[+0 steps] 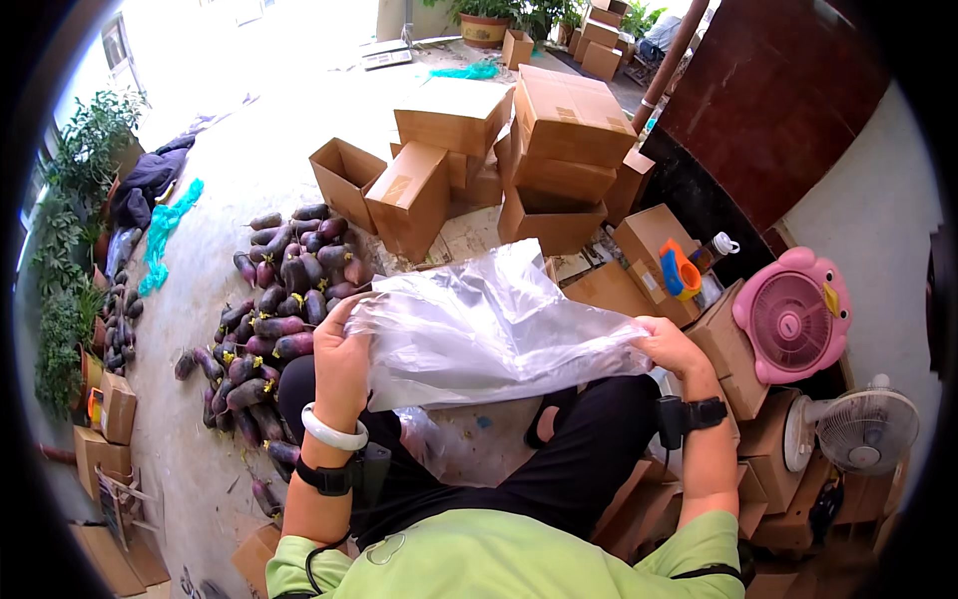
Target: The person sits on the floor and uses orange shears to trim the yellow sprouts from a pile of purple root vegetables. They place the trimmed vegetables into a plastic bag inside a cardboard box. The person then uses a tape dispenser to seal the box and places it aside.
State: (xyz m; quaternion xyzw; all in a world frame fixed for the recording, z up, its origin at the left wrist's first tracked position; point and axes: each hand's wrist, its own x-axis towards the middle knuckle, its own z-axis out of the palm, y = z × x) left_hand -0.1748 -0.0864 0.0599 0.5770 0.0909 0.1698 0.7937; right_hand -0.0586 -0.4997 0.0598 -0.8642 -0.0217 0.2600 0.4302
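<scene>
A clear plastic bag (pixel 479 329) is stretched out above my lap. My left hand (pixel 343 359) grips its left edge, and my right hand (pixel 666 344) holds its right edge. Just left of my left hand, a big heap of dark purple radishes (pixel 277 327) lies on the floor, some with small yellow leaf tips. More clear plastic (pixel 423 434) shows below the bag, between my legs.
Cardboard boxes (pixel 408 195) stand stacked ahead, some open. At the right are a tape dispenser (pixel 679 271), a pink fan (pixel 789 322), a white fan (pixel 866 430) and more cartons. Potted plants (pixel 67 314) line the left wall, near green netting (pixel 165 236).
</scene>
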